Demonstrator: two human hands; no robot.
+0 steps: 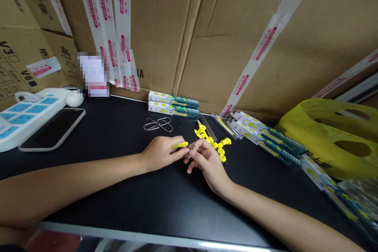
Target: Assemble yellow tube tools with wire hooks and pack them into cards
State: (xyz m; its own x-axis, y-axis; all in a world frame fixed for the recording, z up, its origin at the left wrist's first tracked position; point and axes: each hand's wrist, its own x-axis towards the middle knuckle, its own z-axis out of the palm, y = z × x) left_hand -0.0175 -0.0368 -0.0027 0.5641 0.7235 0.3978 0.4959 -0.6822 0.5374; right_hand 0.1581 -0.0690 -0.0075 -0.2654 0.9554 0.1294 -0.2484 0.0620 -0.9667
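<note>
My left hand (pixel 161 152) is closed around a slim yellow plastic piece (pixel 180 145), one end sticking out past the thumb and forefinger. Facing it, my right hand (pixel 212 165) pinches a small, thin curved wire (pixel 195 148) between thumb and fingertips. The fingertips of both hands meet over the black table (pixel 141 201), so the wire's full shape is hidden. Just behind my right hand lie several small yellow plastic parts (pixel 223 158), some of them spool-shaped. Farther back rest bent metal wire hooks (pixel 158 125) in a loose group.
Two printed boxes (pixel 174 109) are stacked against the cardboard; more boxes (pixel 265 141) lie at right beside a yellow plastic bag (pixel 327 134). Clear packets with thin rods (pixel 226 126) lie near the yellow parts. A phone (pixel 53 130) and white power strip (pixel 35 108) occupy the left.
</note>
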